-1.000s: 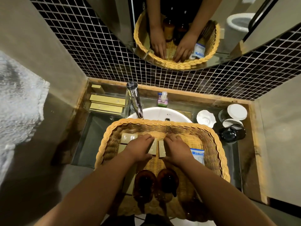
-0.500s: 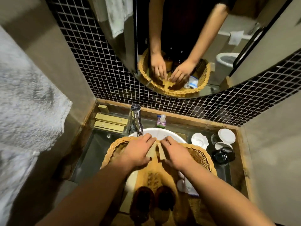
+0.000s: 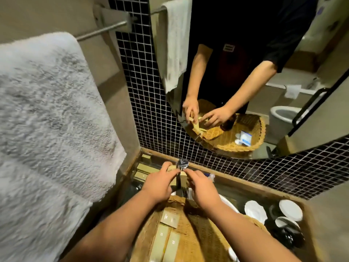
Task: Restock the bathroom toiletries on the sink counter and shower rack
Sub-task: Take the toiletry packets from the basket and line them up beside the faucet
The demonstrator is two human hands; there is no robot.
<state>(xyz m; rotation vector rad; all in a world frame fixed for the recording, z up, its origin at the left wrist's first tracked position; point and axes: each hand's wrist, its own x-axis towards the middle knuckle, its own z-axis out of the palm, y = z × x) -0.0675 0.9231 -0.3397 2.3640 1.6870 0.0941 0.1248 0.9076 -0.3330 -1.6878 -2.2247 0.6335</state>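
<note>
My left hand (image 3: 159,183) grips a small tan toiletry box (image 3: 171,170), lifted above the back left of the sink counter. My right hand (image 3: 203,189) pinches a second tan box (image 3: 183,178) beside it, just in front of the chrome tap (image 3: 182,164). Both hands are raised past the far rim of the wicker basket (image 3: 200,235), which sits on the white basin (image 3: 229,204) and holds flat tan packets (image 3: 169,220). More tan boxes (image 3: 143,170) lie stacked on the counter at the back left. The mirror shows both hands holding boxes.
A large white towel (image 3: 47,114) hangs on a rail at the left, close to my left arm. White saucers and lidded cups (image 3: 273,212) with a dark kettle (image 3: 289,237) stand at the right of the counter. Black mosaic tile (image 3: 143,103) backs the sink.
Both hands lifted the two tan boxes out of the basket and carried them forward to the tap. The view tipped up toward the mirror and towel.
</note>
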